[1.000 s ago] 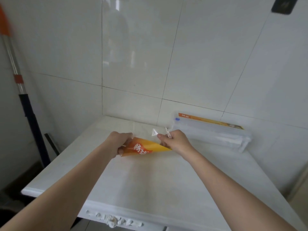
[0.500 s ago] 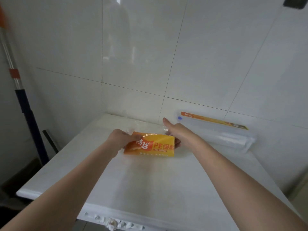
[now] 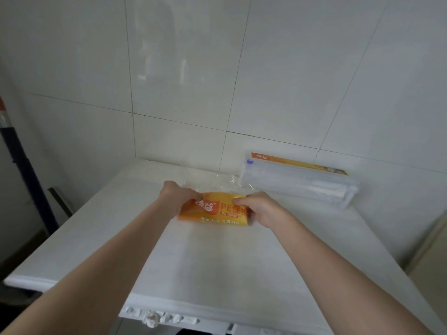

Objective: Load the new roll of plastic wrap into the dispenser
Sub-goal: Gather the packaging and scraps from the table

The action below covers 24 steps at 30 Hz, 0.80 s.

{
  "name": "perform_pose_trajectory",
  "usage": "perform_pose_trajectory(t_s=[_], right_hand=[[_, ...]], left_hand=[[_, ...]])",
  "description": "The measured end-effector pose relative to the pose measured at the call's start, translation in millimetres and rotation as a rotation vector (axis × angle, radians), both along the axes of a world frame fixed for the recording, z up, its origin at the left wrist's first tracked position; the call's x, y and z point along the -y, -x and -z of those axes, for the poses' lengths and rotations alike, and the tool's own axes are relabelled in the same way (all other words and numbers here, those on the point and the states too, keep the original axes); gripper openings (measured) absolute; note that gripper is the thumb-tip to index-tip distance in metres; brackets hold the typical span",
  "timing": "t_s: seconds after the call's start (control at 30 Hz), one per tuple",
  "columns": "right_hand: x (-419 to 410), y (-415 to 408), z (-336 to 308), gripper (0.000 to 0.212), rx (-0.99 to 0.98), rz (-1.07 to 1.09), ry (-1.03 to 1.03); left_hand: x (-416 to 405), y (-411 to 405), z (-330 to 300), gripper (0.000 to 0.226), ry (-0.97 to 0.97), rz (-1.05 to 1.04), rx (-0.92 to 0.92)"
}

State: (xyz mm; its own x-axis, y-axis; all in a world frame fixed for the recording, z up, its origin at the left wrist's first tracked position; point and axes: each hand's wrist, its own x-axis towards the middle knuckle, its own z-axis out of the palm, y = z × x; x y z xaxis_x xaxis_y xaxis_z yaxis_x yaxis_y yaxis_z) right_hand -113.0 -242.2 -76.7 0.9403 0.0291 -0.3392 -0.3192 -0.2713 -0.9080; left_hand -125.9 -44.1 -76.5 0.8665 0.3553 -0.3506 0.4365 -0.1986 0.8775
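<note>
Two bare arms come up from the bottom corners of the frame and meet near the middle. They reach over a white table (image 3: 217, 262), which fills the lower half of the picture. Its near edge, at the bottom middle, looks chipped and rough.

The left hand (image 3: 175, 198) holds the left end of an orange pack (image 3: 214, 212). Its fingers curl around the top corner of the pack. The right hand (image 3: 263, 210) holds the right end. Its thumb lies on top and the other fingers are tucked under the side, so both hands are closed on the pack. The pack rests on the table, just past the middle of the frame. It has big white letters on it. You cannot tell if the new roll is inside.

A bit of clear crinkly plastic (image 3: 212, 181) sticks up right behind the pack, between the two hands.

Farther back, to the right of the middle, a long clear dispenser (image 3: 297, 181) lies on the table against the wall. It has an orange strip along its top edge and a small blue mark at its left end. It is near the pack but apart from it.

Behind everything is a white tiled wall (image 3: 242, 68). At the left edge of the frame a dark pole (image 3: 21, 170) leans.
</note>
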Motion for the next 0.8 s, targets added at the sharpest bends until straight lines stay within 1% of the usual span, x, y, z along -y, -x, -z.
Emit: perform_pose_trajectory(t_s=[0.03,0.07,0.1,0.13,0.17,0.23,0.27,0.4,0.53,0.6,0.63,0.7,0.8], right_hand=[[1,1,-1,0.016,0.007,0.007,-0.022],[3,3,-2,0.014,0.015,0.017,-0.036],[6,6,-5,0.015,0.013,0.025,-0.055],[9,10,-7,0.020,-0.001,0.028,-0.082],[13,12,-9,0.023,-0.029,0.028,-0.114],[21,20,-15,0.022,-0.085,0.023,-0.158],[25,23,-18,0.021,-0.104,0.009,-0.150],[48,40,-26,0.021,-0.083,-0.076,0.029],[79,69,-44,0.019,0.002,-0.066,0.068],[97,88,-54,0.017,0.041,-0.056,0.119],[108,98,-57,0.019,0.062,-0.056,0.156],[126,118,-64,0.019,0.091,-0.086,0.225],[153,148,-73,0.012,0.125,-0.109,0.310]], left_hand=[[2,0,-2,0.074,0.021,0.012,-0.008],[4,2,-4,0.064,0.025,0.025,-0.013],[6,5,-8,0.053,0.017,0.041,-0.023],[9,9,-11,0.049,-0.005,0.062,-0.033],[10,12,-14,0.050,-0.028,0.086,-0.042],[14,20,-22,0.059,-0.055,0.126,-0.047],[16,23,-25,0.061,-0.069,0.146,-0.044],[33,40,-40,0.050,-0.087,0.278,0.041],[60,65,-51,0.049,-0.109,0.398,0.105],[80,78,-57,0.049,-0.127,0.509,0.110],[91,85,-59,0.047,-0.137,0.576,0.097],[115,99,-64,0.035,-0.150,0.691,0.072],[153,117,-67,0.025,-0.143,0.810,0.091]])
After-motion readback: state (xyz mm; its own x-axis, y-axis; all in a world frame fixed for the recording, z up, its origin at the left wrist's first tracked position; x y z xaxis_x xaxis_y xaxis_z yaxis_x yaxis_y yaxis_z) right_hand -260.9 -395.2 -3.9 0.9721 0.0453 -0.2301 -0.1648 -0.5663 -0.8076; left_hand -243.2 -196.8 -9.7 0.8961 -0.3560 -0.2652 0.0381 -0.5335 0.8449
